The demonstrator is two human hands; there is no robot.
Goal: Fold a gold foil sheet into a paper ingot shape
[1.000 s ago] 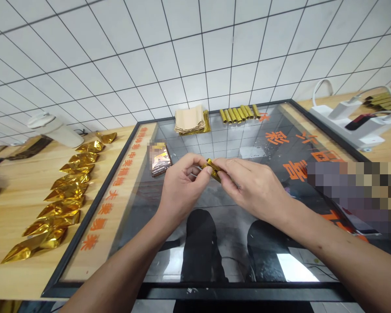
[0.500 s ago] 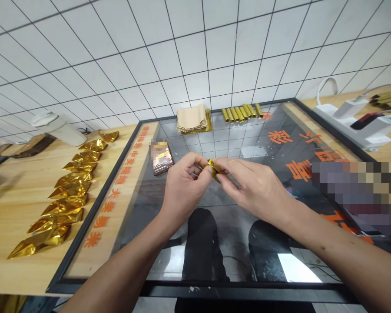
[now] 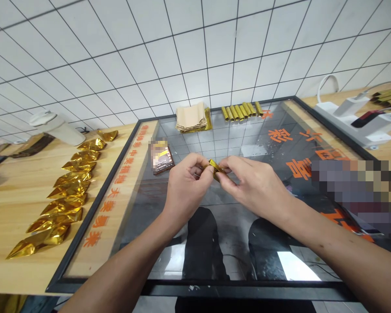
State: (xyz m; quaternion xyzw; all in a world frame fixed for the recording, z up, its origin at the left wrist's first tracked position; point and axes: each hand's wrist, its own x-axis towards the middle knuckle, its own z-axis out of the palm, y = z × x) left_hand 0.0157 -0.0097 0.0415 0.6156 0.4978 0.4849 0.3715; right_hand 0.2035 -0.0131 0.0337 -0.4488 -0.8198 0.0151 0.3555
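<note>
Between my two hands is a small piece of gold foil paper point(image 3: 216, 166), partly hidden by the fingers. My left hand point(image 3: 188, 180) pinches its left end with thumb and forefinger. On its other side, my right hand point(image 3: 252, 178) grips the piece between thumb and fingers. Both hands hover over the glass tabletop point(image 3: 211, 195). Beyond them lie a stack of tan and gold paper sheets point(image 3: 191, 117) and a row of several rolled gold paper tubes point(image 3: 237, 113). A phone point(image 3: 162, 157) rests left of my left hand.
Several folded gold foil ingots point(image 3: 68, 184) line the wooden table at left, near a white cup point(image 3: 57, 127). A white power strip point(image 3: 348, 126) with plugs and cables stands at right. More gold rolls point(image 3: 389, 98) lie at the far right. A tiled wall point(image 3: 189, 56) closes the back.
My right fingers have shifted slightly on the gold foil paper, drawing back a little to the right. The left hand keeps its pinch almost unmoved.
</note>
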